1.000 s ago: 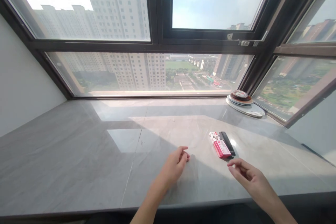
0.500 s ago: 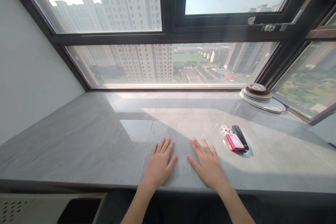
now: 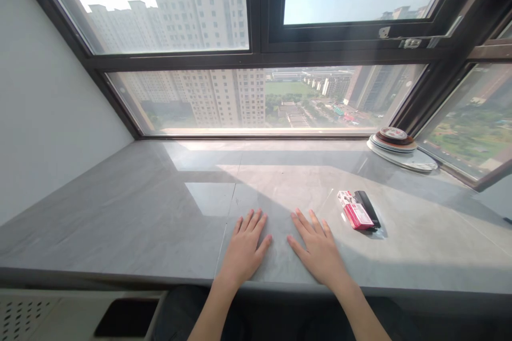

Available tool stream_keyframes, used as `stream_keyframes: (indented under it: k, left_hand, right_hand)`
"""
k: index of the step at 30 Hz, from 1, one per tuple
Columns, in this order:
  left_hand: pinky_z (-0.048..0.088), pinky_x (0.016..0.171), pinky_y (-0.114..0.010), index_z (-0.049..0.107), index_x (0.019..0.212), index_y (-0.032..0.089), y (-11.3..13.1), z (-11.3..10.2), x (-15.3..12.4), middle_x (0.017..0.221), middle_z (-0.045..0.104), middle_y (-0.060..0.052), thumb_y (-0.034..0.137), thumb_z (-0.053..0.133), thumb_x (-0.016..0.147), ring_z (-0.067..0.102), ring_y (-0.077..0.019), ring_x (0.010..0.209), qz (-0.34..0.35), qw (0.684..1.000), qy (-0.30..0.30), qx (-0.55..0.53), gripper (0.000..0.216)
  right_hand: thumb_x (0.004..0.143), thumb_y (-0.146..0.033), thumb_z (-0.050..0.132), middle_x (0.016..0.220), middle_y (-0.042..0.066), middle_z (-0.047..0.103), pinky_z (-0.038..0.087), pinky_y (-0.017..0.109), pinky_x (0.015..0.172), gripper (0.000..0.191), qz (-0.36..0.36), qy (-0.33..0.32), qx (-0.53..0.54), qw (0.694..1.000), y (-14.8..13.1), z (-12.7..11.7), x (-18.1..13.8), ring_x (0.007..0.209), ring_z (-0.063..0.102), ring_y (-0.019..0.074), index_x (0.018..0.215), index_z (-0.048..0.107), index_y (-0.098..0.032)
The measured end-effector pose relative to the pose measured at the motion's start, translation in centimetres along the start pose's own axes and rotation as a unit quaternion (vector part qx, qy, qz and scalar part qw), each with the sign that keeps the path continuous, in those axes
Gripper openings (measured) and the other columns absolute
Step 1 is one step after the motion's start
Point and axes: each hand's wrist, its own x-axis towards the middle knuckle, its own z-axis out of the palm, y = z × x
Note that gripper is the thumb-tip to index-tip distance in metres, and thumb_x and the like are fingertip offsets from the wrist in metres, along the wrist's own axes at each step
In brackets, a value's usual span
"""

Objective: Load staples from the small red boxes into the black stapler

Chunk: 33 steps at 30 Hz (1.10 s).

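My left hand (image 3: pixel 245 248) lies flat on the grey stone-look counter (image 3: pixel 132 218), fingers spread, holding nothing. To its right, my right hand (image 3: pixel 318 249) rests palm down on the same surface, its fingers also apart. The two thumbs point toward each other with a gap between them. Nearest to my right hand, a little beyond and to its right, is a small red and white box (image 3: pixel 355 211). Against the box's right side lies a long black object (image 3: pixel 368 210) that looks like a stapler. Neither hand touches them.
A stack of round plates or mats (image 3: pixel 395 144) stands in the far right corner by the window frame (image 3: pixel 256 61). A white wall (image 3: pixel 52 106) bounds the left side. Below the counter's front edge, at lower left, is a pale perforated panel (image 3: pixel 28 314) beside a dark opening.
The view has shifted very slightly. Both hands stay flat in the same places, and the box and black object have not moved.
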Motion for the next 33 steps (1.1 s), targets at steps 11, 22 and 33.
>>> stream_keyframes:
  k: [11, 22, 33]
  left_hand:
    - [0.021, 0.130, -0.048, 0.030, 0.163, 0.035, 0.04, -0.13, -0.02, 0.171, 0.025, 0.003, 0.047, 0.035, 0.110, 0.018, -0.0225, 0.160, 0.000, 1.000, -0.005, -0.005, 0.055]
    - [0.022, 0.130, -0.048, 0.030, 0.163, 0.035, -0.11, -0.06, -0.04, 0.171, 0.025, 0.003, 0.046, 0.036, 0.109, 0.019, -0.0224, 0.160, 0.003, 1.000, -0.002, -0.002, 0.055]
    - [0.022, 0.130, -0.047, 0.031, 0.163, 0.035, -0.11, 0.05, 0.01, 0.171, 0.026, 0.003, 0.046, 0.036, 0.109, 0.019, -0.0226, 0.160, 0.003, 1.000, 0.002, -0.004, 0.055]
  right_hand:
    - [0.105, -0.060, 0.034, 0.172, -0.007, 0.023, 0.014, 0.058, 0.128, 0.065, 0.001, -0.001, 0.003, 1.000, 0.04, -0.06, -0.02, 0.161, 0.010, 0.0307, 0.165, 0.028, -0.037]
    - [0.105, -0.059, 0.036, 0.171, -0.006, 0.024, 0.014, 0.059, 0.128, 0.065, 0.002, -0.001, 0.005, 1.000, -0.03, -0.14, -0.02, 0.161, 0.012, 0.0314, 0.166, 0.028, -0.037]
    - [0.105, -0.059, 0.035, 0.171, -0.006, 0.024, 0.014, 0.059, 0.128, 0.065, 0.003, -0.004, 0.001, 1.000, 0.05, -0.08, 0.04, 0.161, 0.011, 0.0316, 0.165, 0.028, -0.037]
